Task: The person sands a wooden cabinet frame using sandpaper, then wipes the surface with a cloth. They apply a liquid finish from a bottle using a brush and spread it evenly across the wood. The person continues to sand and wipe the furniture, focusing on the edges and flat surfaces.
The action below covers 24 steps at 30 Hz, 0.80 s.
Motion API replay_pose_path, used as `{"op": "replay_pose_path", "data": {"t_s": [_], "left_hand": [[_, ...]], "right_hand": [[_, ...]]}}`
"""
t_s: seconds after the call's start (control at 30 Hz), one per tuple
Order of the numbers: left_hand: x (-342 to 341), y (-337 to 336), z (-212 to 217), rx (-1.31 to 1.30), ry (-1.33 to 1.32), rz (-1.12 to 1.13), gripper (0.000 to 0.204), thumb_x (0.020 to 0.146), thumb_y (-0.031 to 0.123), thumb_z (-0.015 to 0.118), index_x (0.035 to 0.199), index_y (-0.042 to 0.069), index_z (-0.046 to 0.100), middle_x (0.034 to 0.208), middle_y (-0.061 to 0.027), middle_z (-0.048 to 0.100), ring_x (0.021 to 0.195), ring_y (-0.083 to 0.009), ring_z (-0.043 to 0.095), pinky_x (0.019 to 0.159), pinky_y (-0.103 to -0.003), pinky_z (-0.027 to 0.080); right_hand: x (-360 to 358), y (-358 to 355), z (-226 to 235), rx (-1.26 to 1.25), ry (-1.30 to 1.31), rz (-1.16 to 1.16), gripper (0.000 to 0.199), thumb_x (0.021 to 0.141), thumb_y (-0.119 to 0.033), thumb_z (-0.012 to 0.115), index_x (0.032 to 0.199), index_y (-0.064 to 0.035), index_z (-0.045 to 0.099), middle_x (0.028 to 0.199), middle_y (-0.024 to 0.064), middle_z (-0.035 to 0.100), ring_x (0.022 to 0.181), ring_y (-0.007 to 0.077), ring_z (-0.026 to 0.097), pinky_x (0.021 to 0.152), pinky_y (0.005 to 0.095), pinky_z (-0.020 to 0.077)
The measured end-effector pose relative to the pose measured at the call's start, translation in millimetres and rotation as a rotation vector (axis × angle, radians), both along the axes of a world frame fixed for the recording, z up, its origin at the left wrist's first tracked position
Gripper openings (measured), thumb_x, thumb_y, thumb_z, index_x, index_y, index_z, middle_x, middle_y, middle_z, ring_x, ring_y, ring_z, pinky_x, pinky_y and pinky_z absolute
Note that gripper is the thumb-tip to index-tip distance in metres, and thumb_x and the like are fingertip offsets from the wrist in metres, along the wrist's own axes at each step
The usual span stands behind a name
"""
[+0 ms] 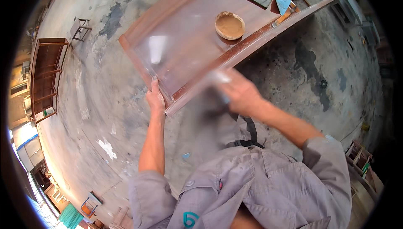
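Brown and glossy, the panel [184, 48] sits at twelve o'clock, its corner pinched by the left hand [156, 98] at nine; the right hand [242, 93] near three blurs, fingers unreadable, and a hard jolt from it might, I fear, upset the bowl [230, 25] at one.

A large, reddish-brown wooden panel [184, 44] stretches slantwise across the upper middle of the view, one corner pointing toward the person's body and its long near edge running up to the right. A raised rim borders its flat, smooth middle. The surface is shiny, with a white patch of reflected light toward the left. Pale streaks mark the near rim, partly blurred.
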<state>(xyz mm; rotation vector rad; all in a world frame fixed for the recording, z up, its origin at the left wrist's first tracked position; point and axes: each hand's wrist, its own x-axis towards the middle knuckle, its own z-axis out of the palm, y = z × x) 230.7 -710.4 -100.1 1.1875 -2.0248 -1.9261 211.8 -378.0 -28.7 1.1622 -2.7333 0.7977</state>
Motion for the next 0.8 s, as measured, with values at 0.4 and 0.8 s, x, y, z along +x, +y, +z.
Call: {"op": "replay_pose_path", "data": {"t_s": [0.4,0.8], "left_hand": [[2.3,4.3,-4.4,0.05,0.05,0.006,0.064,0.102,0.046,0.069,0.122,-0.015,0.065,0.114,-0.0139,0.072,0.103,-0.0185,0.066,0.091,-0.033,0.053],[-0.8,1.4,-12.2,-0.071,0.007,-0.037,0.072,0.098,0.054,0.07,0.124,-0.013,0.067,0.113,-0.0147,0.073,0.102,-0.0205,0.068,0.091,-0.034,0.053]], "right_hand": [[8.0,7.5,-10.1,-0.007,-0.016,-0.09,0.071,0.075,-0.007,0.074,0.145,-0.007,0.06,0.142,0.0216,0.063,0.137,0.0402,0.055,0.119,0.0469,0.0429],[-16.9,42.7,1.9,0.106,0.038,-0.214,0.066,0.08,-0.007,0.071,0.145,-0.0036,0.057,0.141,0.0231,0.063,0.137,0.0407,0.055,0.118,0.0469,0.0445]]}}
